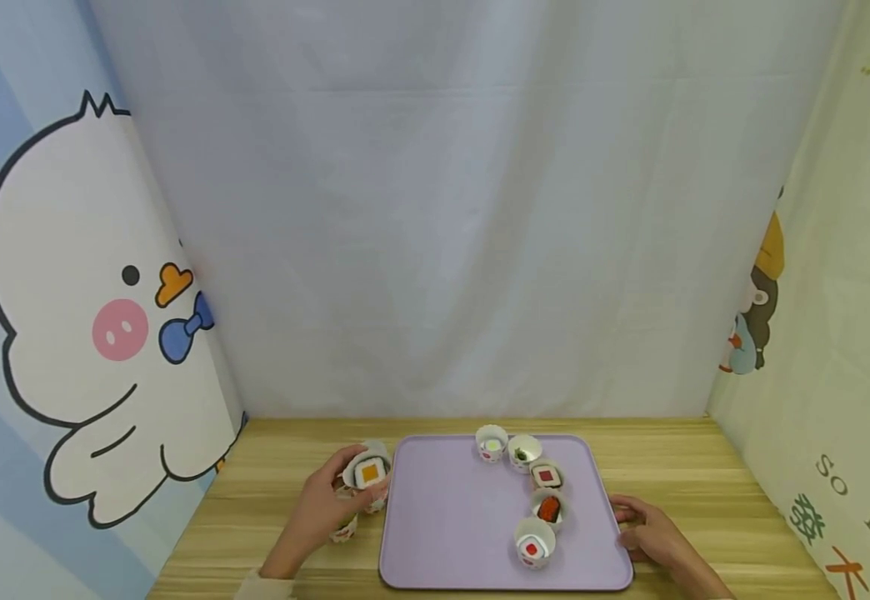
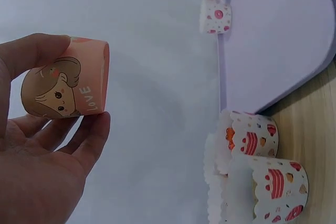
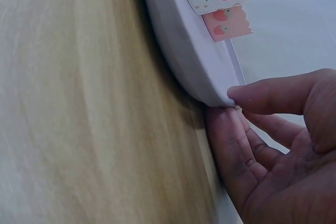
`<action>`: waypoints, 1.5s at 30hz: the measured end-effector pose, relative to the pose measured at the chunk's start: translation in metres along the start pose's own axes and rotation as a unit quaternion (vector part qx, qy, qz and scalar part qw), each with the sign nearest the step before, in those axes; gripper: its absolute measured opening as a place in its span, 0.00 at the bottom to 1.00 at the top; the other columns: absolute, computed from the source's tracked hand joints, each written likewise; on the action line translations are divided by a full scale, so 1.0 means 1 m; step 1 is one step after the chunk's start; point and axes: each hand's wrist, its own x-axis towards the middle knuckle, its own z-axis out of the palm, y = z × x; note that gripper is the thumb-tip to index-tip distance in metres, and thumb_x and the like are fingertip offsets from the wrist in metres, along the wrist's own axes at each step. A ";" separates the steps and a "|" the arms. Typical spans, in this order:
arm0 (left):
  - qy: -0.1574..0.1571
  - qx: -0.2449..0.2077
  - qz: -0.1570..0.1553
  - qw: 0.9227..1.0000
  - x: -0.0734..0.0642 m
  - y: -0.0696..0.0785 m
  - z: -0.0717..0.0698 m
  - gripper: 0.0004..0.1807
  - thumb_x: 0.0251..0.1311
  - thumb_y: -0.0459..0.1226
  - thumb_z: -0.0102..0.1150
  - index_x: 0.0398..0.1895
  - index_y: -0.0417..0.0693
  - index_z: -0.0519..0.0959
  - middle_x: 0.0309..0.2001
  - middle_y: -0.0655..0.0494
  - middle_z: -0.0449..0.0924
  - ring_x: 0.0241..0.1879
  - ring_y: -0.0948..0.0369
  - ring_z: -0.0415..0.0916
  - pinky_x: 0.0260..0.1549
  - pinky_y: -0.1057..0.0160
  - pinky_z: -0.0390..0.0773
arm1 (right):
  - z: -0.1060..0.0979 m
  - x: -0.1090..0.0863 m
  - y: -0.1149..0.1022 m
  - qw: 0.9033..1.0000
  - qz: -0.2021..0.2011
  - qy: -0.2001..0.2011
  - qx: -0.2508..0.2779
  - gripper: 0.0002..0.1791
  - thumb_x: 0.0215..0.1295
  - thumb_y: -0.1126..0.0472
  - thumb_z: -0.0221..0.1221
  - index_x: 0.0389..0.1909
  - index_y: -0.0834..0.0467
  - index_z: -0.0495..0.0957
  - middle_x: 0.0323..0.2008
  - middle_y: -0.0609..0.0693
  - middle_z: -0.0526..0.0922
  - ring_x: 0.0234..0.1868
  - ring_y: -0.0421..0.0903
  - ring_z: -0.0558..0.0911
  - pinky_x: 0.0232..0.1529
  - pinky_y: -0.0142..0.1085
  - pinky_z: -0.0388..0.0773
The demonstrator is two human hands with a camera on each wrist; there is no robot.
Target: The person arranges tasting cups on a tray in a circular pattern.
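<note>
My left hand (image 1: 322, 512) holds a pink paper baking cup (image 2: 89, 80), printed with a girl's face and "LOVE", by its sides above the table. A sushi roll piece with a yellow centre (image 1: 370, 473) shows at that hand in the head view. White printed paper cups (image 2: 281, 187) stand below and beside it, partly hidden by the hand. My right hand (image 1: 652, 533) pinches the right rim of a lilac tray (image 1: 450, 508), thumb on top and fingers beneath. Several cups with sushi pieces, such as a red roe one (image 1: 549, 509), stand on the tray's right half.
The tray lies on a wood-grain table (image 1: 675, 450). A pale cloth (image 1: 442, 250) hangs behind it, with printed cartoon cloths at the left (image 1: 67, 333) and right (image 1: 840, 333). A cup with a red-centred piece (image 1: 532, 550) stands nearest the tray's front edge.
</note>
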 end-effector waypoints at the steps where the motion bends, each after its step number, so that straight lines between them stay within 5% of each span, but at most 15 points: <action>1: -0.006 -0.009 0.000 1.000 0.000 0.001 0.003 0.34 0.52 0.44 0.72 0.64 0.56 0.72 0.59 0.50 0.78 0.43 0.64 0.78 0.40 0.67 0.78 | 0.000 0.000 0.000 1.000 0.002 0.001 0.000 0.41 0.45 0.77 0.58 0.67 0.72 0.62 0.46 0.60 0.78 0.36 0.46 0.80 0.33 0.44 0.83; 6: -0.035 -0.032 0.007 0.999 0.001 0.004 0.018 0.34 0.52 0.43 0.72 0.64 0.52 0.72 0.52 0.47 0.80 0.36 0.66 0.76 0.33 0.69 0.78 | 0.000 0.001 0.000 1.000 0.002 -0.004 -0.003 0.41 0.45 0.77 0.57 0.67 0.73 0.61 0.46 0.60 0.77 0.35 0.46 0.80 0.31 0.43 0.83; 10: -0.059 -0.047 0.013 0.997 0.004 0.004 0.032 0.33 0.53 0.44 0.72 0.63 0.52 0.72 0.52 0.48 0.80 0.40 0.65 0.78 0.36 0.68 0.79 | -0.001 0.002 0.001 1.000 -0.004 -0.006 0.001 0.41 0.45 0.77 0.57 0.67 0.73 0.61 0.46 0.61 0.77 0.35 0.46 0.80 0.31 0.43 0.83; 21: -0.071 -0.001 0.043 0.997 0.008 0.006 0.073 0.32 0.52 0.49 0.71 0.61 0.51 0.74 0.52 0.56 0.81 0.49 0.62 0.77 0.49 0.59 0.77 | 0.000 0.000 0.001 1.000 0.000 -0.012 0.012 0.41 0.44 0.77 0.56 0.67 0.74 0.60 0.46 0.60 0.77 0.35 0.46 0.81 0.32 0.44 0.83; 32: -0.120 -0.007 0.058 0.991 0.003 -0.004 0.114 0.28 0.51 0.42 0.72 0.57 0.50 0.75 0.53 0.54 0.81 0.50 0.57 0.77 0.46 0.62 0.78 | 0.000 -0.001 0.001 1.000 -0.006 -0.009 0.010 0.41 0.43 0.77 0.56 0.66 0.73 0.62 0.45 0.60 0.77 0.35 0.46 0.81 0.32 0.44 0.83; 45: -0.139 -0.001 0.040 0.990 0.004 -0.017 0.149 0.28 0.50 0.44 0.74 0.54 0.45 0.76 0.50 0.52 0.81 0.49 0.57 0.79 0.45 0.63 0.80 | 0.000 0.000 0.003 0.999 -0.003 -0.013 0.032 0.42 0.43 0.78 0.56 0.67 0.73 0.61 0.45 0.60 0.76 0.35 0.46 0.81 0.33 0.44 0.83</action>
